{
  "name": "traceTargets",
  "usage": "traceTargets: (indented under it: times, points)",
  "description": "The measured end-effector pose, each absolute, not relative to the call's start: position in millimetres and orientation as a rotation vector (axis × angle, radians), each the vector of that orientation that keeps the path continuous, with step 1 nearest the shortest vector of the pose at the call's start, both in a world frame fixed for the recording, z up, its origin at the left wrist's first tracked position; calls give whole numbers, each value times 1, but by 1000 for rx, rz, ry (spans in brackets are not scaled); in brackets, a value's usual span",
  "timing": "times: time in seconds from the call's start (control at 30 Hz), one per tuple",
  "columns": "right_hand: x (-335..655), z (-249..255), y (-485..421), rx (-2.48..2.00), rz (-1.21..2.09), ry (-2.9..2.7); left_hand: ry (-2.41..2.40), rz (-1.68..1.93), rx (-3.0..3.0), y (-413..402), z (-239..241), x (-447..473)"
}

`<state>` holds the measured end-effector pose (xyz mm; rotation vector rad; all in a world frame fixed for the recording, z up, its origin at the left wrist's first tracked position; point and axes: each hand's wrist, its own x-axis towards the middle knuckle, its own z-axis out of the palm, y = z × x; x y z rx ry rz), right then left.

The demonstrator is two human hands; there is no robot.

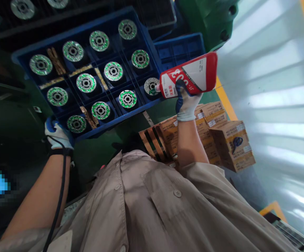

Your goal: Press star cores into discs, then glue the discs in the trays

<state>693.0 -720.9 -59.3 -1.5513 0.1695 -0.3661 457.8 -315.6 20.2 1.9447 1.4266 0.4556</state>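
My right hand point(187, 103), in a white glove with blue palm and fingers, grips a red and white glue bottle point(193, 73). The bottle lies tilted on its side, its nozzle at a round metal part point(151, 86) in the right compartment of the front row. Green liquid shows on that part near the nozzle. Several other round metal parts point(127, 98) with green rings stand in the blue divided crate point(115, 120). My left hand point(58, 134), gloved too and with a cord at the wrist, is closed at the crate's front left corner; some fingers are hidden.
Brown cardboard strips point(56, 61) stick up between some compartments. Another blue crate point(180, 49) lies behind to the right, beside a green machine part point(209, 21). Cardboard boxes point(233, 143) and a wooden pallet point(154, 143) are on the floor at right. More metal parts point(23, 7) stand at the far left.
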Motion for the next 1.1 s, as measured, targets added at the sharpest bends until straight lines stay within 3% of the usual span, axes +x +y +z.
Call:
traceTargets:
  times: [1.1]
  points:
    - [714, -49, -701, -1405, -341, 232, 1416, 474, 1908, -319, 24, 458]
